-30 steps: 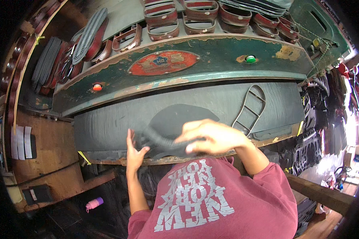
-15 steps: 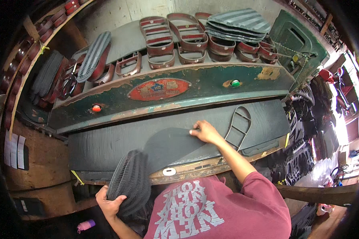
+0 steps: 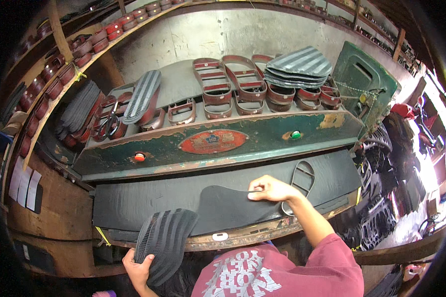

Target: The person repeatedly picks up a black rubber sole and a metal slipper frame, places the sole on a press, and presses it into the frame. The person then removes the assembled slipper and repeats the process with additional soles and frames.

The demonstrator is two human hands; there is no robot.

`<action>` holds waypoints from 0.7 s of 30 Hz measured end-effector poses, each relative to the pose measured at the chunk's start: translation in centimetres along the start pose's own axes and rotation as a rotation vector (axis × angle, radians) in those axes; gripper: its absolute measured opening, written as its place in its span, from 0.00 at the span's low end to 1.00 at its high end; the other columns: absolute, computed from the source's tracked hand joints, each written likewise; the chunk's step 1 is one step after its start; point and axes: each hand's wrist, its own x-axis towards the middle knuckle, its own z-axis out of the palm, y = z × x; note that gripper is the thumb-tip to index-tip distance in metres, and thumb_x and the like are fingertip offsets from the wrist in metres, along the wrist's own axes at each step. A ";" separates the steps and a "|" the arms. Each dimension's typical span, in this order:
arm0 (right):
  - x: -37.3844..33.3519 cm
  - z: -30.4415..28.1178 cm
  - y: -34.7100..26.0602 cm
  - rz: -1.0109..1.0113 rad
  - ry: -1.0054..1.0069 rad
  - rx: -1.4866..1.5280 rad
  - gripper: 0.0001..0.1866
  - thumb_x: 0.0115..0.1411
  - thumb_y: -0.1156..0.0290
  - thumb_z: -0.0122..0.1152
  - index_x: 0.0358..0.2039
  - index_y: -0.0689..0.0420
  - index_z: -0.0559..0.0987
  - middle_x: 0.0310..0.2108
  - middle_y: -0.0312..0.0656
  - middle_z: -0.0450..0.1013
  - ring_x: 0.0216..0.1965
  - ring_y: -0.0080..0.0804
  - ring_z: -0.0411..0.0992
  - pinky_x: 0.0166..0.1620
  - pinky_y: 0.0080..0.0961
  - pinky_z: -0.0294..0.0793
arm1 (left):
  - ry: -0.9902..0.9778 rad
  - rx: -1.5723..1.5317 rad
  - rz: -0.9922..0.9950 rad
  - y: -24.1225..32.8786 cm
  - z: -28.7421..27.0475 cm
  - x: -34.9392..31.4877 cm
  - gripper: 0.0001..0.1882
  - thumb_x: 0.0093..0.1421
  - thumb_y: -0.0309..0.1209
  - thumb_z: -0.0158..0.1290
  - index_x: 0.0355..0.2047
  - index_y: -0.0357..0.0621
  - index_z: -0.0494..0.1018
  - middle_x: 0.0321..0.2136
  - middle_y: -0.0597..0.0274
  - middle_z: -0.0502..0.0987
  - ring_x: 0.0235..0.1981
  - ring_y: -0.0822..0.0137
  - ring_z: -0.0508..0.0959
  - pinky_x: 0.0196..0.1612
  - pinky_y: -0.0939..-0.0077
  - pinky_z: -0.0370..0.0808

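Observation:
My left hand (image 3: 138, 267) grips a black sheet with wavy ribs (image 3: 164, 242) by its lower left edge, in front of the machine's bench; whether several sheets are stacked there I cannot tell. With thumb and fingers, my right hand (image 3: 270, 189) pinches the upper edge of a smooth dark sole sheet (image 3: 228, 210), which lies over the black work surface (image 3: 134, 198). Just right of that hand rests a sole-shaped metal cutting die (image 3: 303, 179) with crossbars; my wrist covers part of it.
Behind the bench stands a green machine beam (image 3: 257, 136) with a red button (image 3: 139, 157) and a green button (image 3: 296, 134). Red-brown cutting dies (image 3: 212, 79) and grey striped sheets (image 3: 300, 64) sit on top. Black cut-out scraps (image 3: 376, 222) hang at the right.
My view has tilted up, so the scene sits lower. The ribbed sheet in my left hand now shows its face more broadly. My right hand still pinches the smooth sheet, which lies nearer the die.

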 end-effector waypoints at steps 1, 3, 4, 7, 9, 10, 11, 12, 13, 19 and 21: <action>-1.6 -1.6 -3.0 -0.253 0.028 -0.115 0.13 0.61 0.61 0.72 0.29 0.56 0.81 0.24 0.25 0.65 0.29 0.16 0.60 0.33 0.21 0.61 | -0.009 0.022 0.005 0.1 0.0 0.3 0.17 0.46 0.29 0.71 0.27 0.34 0.73 0.22 0.64 0.76 0.26 0.71 0.71 0.34 0.72 0.71; -6.1 -5.6 -8.7 -0.291 0.166 -0.156 0.18 0.54 0.57 0.76 0.29 0.59 0.80 0.27 0.27 0.67 0.31 0.18 0.63 0.36 0.22 0.64 | -0.050 0.058 0.017 0.3 0.1 1.0 0.17 0.46 0.29 0.71 0.27 0.33 0.73 0.22 0.63 0.77 0.26 0.71 0.72 0.35 0.71 0.72; -7.4 -7.6 -11.2 -0.467 0.312 -0.121 0.20 0.51 0.55 0.78 0.27 0.57 0.80 0.29 0.28 0.67 0.32 0.18 0.63 0.37 0.22 0.64 | -0.070 0.066 0.025 0.5 0.2 1.2 0.17 0.45 0.29 0.71 0.27 0.33 0.74 0.22 0.63 0.77 0.26 0.70 0.72 0.35 0.71 0.72; -11.3 -13.1 -16.7 -0.738 0.750 0.260 0.21 0.61 0.58 0.71 0.47 0.60 0.79 0.48 0.36 0.75 0.45 0.25 0.74 0.50 0.28 0.74 | -0.078 0.059 0.059 0.8 0.9 1.5 0.18 0.45 0.30 0.71 0.27 0.34 0.73 0.22 0.62 0.77 0.26 0.70 0.73 0.35 0.71 0.72; -12.6 -17.2 -19.0 -0.814 0.855 0.540 0.21 0.67 0.60 0.65 0.54 0.60 0.77 0.54 0.40 0.76 0.51 0.30 0.76 0.55 0.33 0.77 | -0.087 0.018 0.062 0.9 1.3 1.5 0.19 0.45 0.31 0.71 0.25 0.35 0.70 0.20 0.64 0.75 0.24 0.70 0.71 0.33 0.70 0.71; -13.1 -19.5 -19.9 -0.859 0.866 0.504 0.20 0.70 0.60 0.62 0.56 0.59 0.77 0.55 0.41 0.76 0.53 0.33 0.76 0.56 0.34 0.77 | -0.077 0.032 0.069 1.1 1.5 1.5 0.20 0.45 0.31 0.71 0.24 0.35 0.69 0.20 0.64 0.74 0.24 0.70 0.70 0.33 0.70 0.70; -12.9 -21.7 -20.0 -0.856 0.878 0.574 0.19 0.69 0.59 0.63 0.53 0.58 0.78 0.50 0.38 0.78 0.50 0.30 0.78 0.52 0.31 0.78 | -0.085 0.046 0.080 1.2 1.7 1.5 0.20 0.45 0.31 0.71 0.24 0.35 0.69 0.20 0.65 0.74 0.24 0.70 0.69 0.32 0.69 0.70; -12.4 -23.7 -19.5 -0.876 0.895 0.634 0.18 0.68 0.58 0.64 0.50 0.57 0.79 0.46 0.36 0.81 0.46 0.27 0.79 0.48 0.27 0.79 | -0.074 0.034 0.108 1.5 1.8 1.5 0.21 0.45 0.31 0.71 0.23 0.36 0.68 0.19 0.65 0.73 0.24 0.70 0.68 0.32 0.69 0.69; -11.3 -25.4 -18.1 -0.944 0.912 0.578 0.16 0.66 0.59 0.67 0.48 0.55 0.80 0.40 0.35 0.81 0.41 0.26 0.79 0.42 0.25 0.78 | -0.094 0.053 0.099 1.8 1.9 1.6 0.21 0.45 0.31 0.71 0.23 0.36 0.67 0.19 0.64 0.72 0.23 0.70 0.68 0.31 0.69 0.69; -6.3 -33.8 -8.2 -0.559 1.084 1.150 0.13 0.64 0.63 0.70 0.36 0.57 0.77 0.29 0.36 0.71 0.22 0.25 0.67 0.26 0.20 0.75 | -0.102 0.236 0.231 4.7 2.3 2.4 0.23 0.42 0.31 0.72 0.21 0.35 0.66 0.17 0.56 0.69 0.21 0.65 0.66 0.29 0.66 0.67; -6.5 -34.5 -6.0 -0.524 1.080 1.148 0.13 0.64 0.63 0.71 0.37 0.58 0.77 0.31 0.37 0.73 0.20 0.25 0.66 0.24 0.21 0.74 | -0.132 0.232 0.234 5.8 2.5 2.7 0.23 0.42 0.32 0.72 0.22 0.34 0.66 0.17 0.55 0.68 0.20 0.63 0.65 0.28 0.65 0.66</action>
